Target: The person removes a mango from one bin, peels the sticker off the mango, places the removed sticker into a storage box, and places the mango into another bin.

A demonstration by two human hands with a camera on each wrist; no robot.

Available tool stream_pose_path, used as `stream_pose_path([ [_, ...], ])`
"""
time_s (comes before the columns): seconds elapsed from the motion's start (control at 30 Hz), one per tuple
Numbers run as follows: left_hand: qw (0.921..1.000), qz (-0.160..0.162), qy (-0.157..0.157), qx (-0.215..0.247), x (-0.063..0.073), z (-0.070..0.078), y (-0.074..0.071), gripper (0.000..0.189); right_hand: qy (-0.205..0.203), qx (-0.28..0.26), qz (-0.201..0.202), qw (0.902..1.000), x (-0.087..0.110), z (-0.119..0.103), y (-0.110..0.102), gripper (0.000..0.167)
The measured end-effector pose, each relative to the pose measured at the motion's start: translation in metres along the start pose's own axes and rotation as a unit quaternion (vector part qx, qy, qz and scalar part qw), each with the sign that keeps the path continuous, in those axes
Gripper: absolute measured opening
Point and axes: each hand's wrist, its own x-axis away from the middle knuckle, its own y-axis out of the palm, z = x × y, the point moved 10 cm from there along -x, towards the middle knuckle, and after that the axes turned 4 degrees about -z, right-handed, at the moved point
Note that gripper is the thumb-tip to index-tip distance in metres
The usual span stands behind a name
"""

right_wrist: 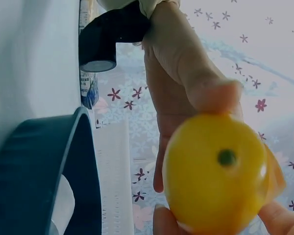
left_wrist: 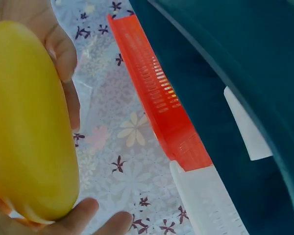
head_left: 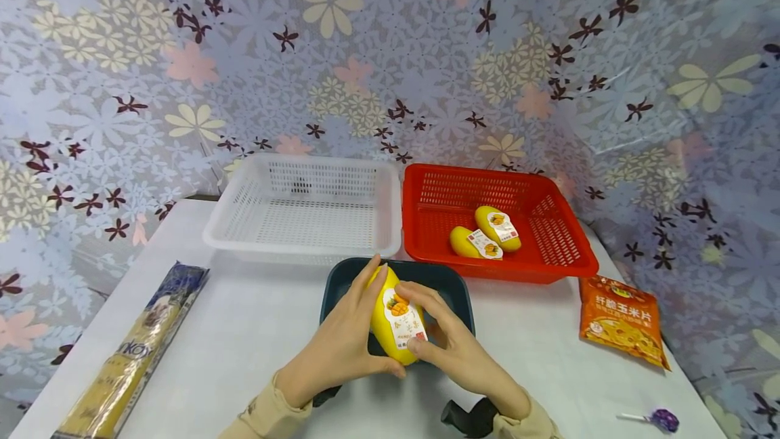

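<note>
So from where I'm standing, the smooth, oval yellow mango with a white printed label is up off the table, between both hands and clear of the rounded, dark teal plastic bin that sits behind and below it. The left hand cups one side, fingers along the fruit and thumb down by the lower end. The right hand has the other side, thumb and fingers bent onto the label. So neither is spread wide, both are holding the same mango.

Two more labelled ones, a yellow mango at the back and a yellow mango at the front, lie touching in the red slotted plastic basket. The white slotted plastic basket beside it has nothing in it that I can spot. There's also a white thing down in the bin, can't tell what.

My read: the step in hand is the carry, fruit lifted and not yet set down. If it's headed for the red basket with the others, imo the next move calls for a reach forward and to the right, over the near rim, then a low, gentle release. Smooth skin probably slips easily, so I'd keep both hands on until then.
</note>
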Motion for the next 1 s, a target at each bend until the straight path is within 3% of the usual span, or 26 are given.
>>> stream_pose_path([
  [0.2,0.9978,-0.037,0.052,-0.016,0.015,0.015,0.005,0.133,0.02,-0.016,-0.029,0.9992,0.022,-0.003,0.008,0.055],
  [0.3,0.9954,-0.049,0.082,-0.012,0.028,0.023,0.008,0.132,0.055,-0.053,-0.055,0.9955,0.034,0.002,0.014,0.053],
  [0.43,0.9922,-0.091,0.068,0.052,0.043,0.021,0.016,0.122,0.093,-0.113,-0.091,0.985,0.048,0.009,0.023,0.049],
  [0.53,0.9873,-0.118,0.046,0.095,0.051,0.017,0.024,0.113,0.077,-0.136,-0.108,0.9818,0.054,0.009,0.027,0.047],
  [0.67,0.9859,-0.107,0.093,0.088,0.057,0.024,0.028,0.112,0.056,-0.135,-0.106,0.9835,0.057,0.012,0.025,0.044],
  [0.77,0.9827,-0.109,0.125,0.083,0.062,0.028,0.034,0.106,0.08,-0.131,-0.099,0.9832,0.059,0.021,0.023,0.042],
  [0.93,0.9751,-0.174,0.092,0.103,0.072,0.021,0.053,0.095,0.146,-0.13,-0.105,0.9751,0.063,0.04,0.024,0.042],
  [1.0,0.9738,-0.184,0.085,0.103,0.076,0.019,0.058,0.093,0.158,-0.129,-0.112,0.9726,0.064,0.047,0.027,0.042],
])
